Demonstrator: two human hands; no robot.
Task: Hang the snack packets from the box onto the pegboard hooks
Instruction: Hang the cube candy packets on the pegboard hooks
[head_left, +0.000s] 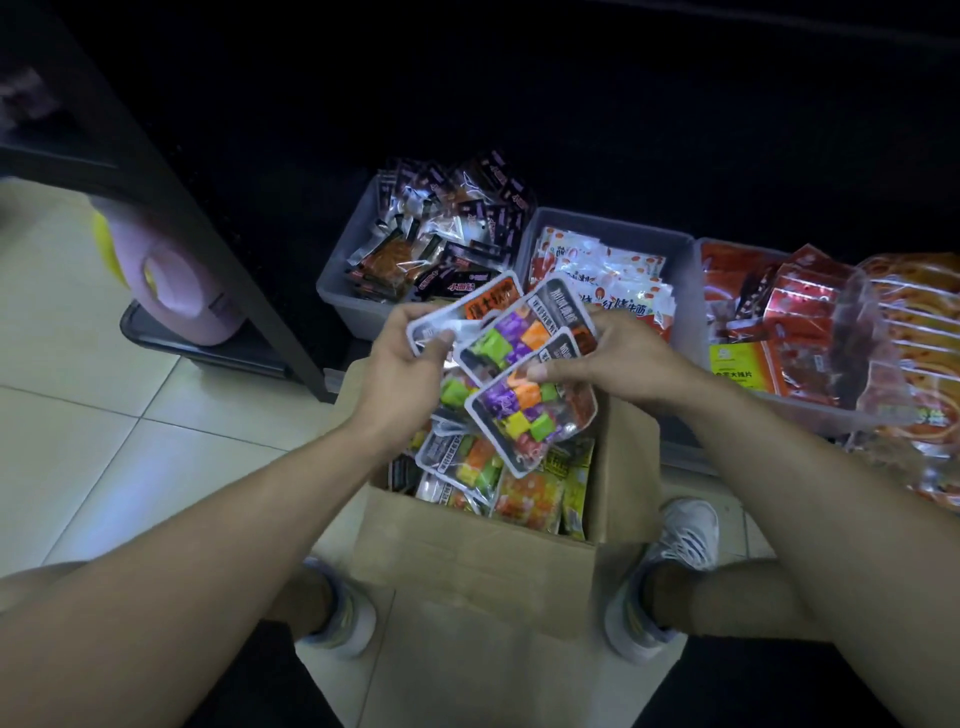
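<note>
Glossy plastic under both grips: left hand (410, 358) pinches the near-left corner of a fanned stack of snack packets (519, 338), thumb on top, fingers curled under. Right hand (613, 364) clamps the stack's right side, thumb pressed onto the lowest packet (530, 415) with its purple, orange and green cubes showing through the clear window. At least three packets in the fan, overlapping, tilted, with the black printed headers pointing up-right.

Stack is held just above the open cardboard box (467, 561), which sits on the floor between the person's two shoes. More of the same packets (467, 467) lie loose inside, plus yellow-green ones (574, 483) at the right edge. Right flap (628, 467) stands up beside the right forearm.

Behind the box, three grey bins in a row, touching: left bin (343, 280) with dark small sachets, middle bin (597, 223) with red-and-white packets, right bin (698, 291) with red packs. A large clear bag of orange-red snacks (914, 364) overlaps the right bin's far side.

Left: black shelf upright (249, 249), pink jug (176, 280) with yellow cap on a low dark tray. Pale floor tiles (78, 415). Top of view is dark; no pegboard visible.
</note>
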